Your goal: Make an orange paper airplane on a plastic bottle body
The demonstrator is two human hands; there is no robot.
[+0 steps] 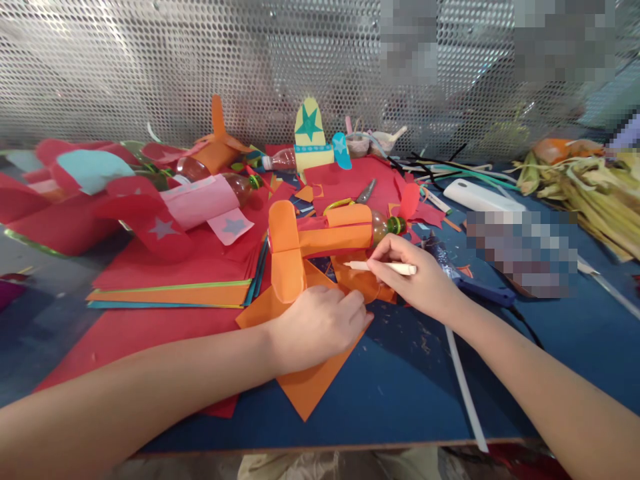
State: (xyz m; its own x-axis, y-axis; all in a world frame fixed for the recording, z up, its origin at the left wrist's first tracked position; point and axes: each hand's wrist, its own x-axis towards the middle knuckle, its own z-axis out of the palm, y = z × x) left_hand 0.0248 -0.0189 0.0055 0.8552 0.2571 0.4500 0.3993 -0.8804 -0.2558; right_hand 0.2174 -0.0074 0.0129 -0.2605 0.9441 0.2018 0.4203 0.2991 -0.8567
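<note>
My right hand [425, 277] is closed on a white pen [404, 269], its tip pointing left just above a piece of orange paper [355, 277]. Beneath my left hand [320, 327] lies a sheet of orange craft paper [307, 393]; the fingers are curled and pressed down on its right edge. Just beyond both hands sits a plastic bottle wrapped in orange paper [335, 240], with rounded orange strips like wings and a green-ringed neck facing right. Behind it, a pair of scissors [367, 192] with a yellow handle lies partly covered.
A stack of coloured paper [170, 297] and paper-covered bottles [200, 203] fill the left. A glue gun [483, 290] with a cord lies right of my right hand. Farther right are a white case [483, 195] and dried husks [595, 200]. A perforated metal panel [200, 60] stands behind.
</note>
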